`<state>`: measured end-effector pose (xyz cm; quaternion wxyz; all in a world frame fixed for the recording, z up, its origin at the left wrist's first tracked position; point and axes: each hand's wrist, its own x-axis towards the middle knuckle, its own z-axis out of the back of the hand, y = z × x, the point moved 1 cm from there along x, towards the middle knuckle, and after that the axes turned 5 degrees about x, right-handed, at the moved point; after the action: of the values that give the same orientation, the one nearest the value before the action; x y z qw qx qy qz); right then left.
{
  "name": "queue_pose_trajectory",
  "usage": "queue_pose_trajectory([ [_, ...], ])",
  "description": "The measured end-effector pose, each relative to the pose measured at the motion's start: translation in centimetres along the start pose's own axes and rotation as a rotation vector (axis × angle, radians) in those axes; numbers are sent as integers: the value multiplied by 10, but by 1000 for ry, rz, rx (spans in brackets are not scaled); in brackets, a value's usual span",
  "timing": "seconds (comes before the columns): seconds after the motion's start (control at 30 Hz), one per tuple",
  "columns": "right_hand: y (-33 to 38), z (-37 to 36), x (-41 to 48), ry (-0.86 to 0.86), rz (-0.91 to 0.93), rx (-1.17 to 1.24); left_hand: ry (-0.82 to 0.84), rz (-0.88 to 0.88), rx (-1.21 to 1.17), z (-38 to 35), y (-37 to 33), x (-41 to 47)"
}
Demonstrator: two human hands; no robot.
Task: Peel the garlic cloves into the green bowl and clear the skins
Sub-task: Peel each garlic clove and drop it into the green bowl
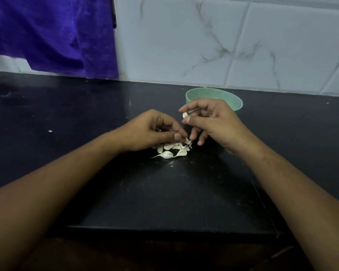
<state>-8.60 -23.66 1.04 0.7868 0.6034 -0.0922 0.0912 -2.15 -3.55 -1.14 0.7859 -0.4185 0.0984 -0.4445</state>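
Observation:
A small pile of unpeeled garlic cloves (170, 150) lies on the black counter (164, 192). My right hand (213, 122) pinches one garlic clove (184, 115) between thumb and forefinger, just in front of the green bowl (213, 95). My left hand (151, 130) hovers over the pile and pinches a scrap of garlic skin (187, 141) at its fingertips. The bowl stands behind my right hand, and its inside is mostly hidden.
A white marble-tiled wall (223, 45) rises behind the counter. Purple cloth (53, 34) hangs at the upper left. Small skin flecks (50, 131) lie on the counter to the left. The counter's front edge (164, 229) runs below my forearms.

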Motion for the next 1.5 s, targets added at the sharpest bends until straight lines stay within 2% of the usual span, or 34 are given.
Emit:
queue_pose_trajectory([
  [0.23, -4, -4, 1, 9, 0, 23, -200, 71, 61, 11, 9, 1],
  [0.37, -11, -10, 3, 6, 13, -4, -306, 128, 18, 15, 9, 2],
  [0.5, -15, -16, 4, -12, 62, -2, -310, 161, -111, 13, 7, 1],
  [0.7, -16, -16, 6, -63, 86, -11, -299, 138, -162, 10, 6, 2],
  [0.93, -19, -15, 8, 86, -91, -45, -296, 155, -87, 16, 8, 1],
  [1.03, -15, -10, 7, 138, -107, -43, -318, 156, -110, 19, 8, 0],
  [1.5, -18, -20, 8, -45, 31, 135, -371, 112, -229, 11, 1, 1],
])
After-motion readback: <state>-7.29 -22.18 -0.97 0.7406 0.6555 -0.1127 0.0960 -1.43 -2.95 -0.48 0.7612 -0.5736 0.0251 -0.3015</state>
